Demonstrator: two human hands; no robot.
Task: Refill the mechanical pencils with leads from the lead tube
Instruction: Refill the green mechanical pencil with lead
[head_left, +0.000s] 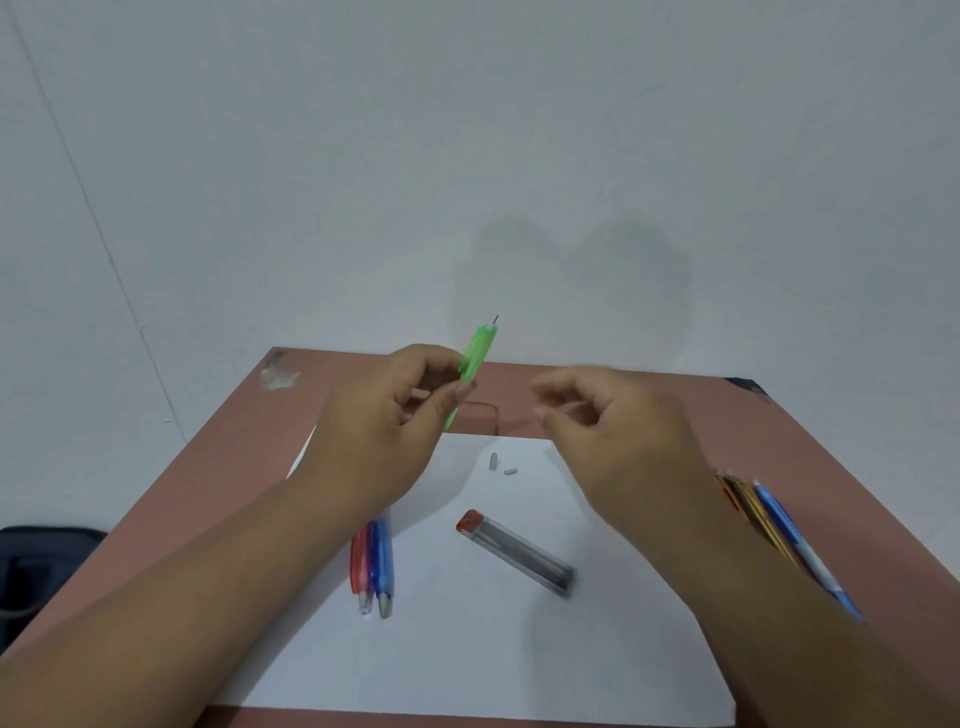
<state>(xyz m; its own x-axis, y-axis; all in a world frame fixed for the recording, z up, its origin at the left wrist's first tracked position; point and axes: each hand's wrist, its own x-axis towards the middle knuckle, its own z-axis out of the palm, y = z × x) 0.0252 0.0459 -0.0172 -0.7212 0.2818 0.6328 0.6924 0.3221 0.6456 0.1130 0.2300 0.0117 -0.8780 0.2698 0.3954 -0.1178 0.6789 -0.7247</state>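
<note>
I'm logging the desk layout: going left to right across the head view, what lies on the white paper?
Red pencil → blue pencil → two small caps → lead tube.

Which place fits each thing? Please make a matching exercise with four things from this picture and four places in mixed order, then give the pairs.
Things:
1. green pencil
2. lead tube
3. red pencil
4. two small grey caps

Places:
A. flat on the white paper, beside a blue pencil
B. in the left hand, a thin lead sticking out of its top
C. on the paper, beyond the lead tube
D. slanted in the middle of the paper, red cap to the left

Pairs: 1-B, 2-D, 3-A, 4-C
</note>
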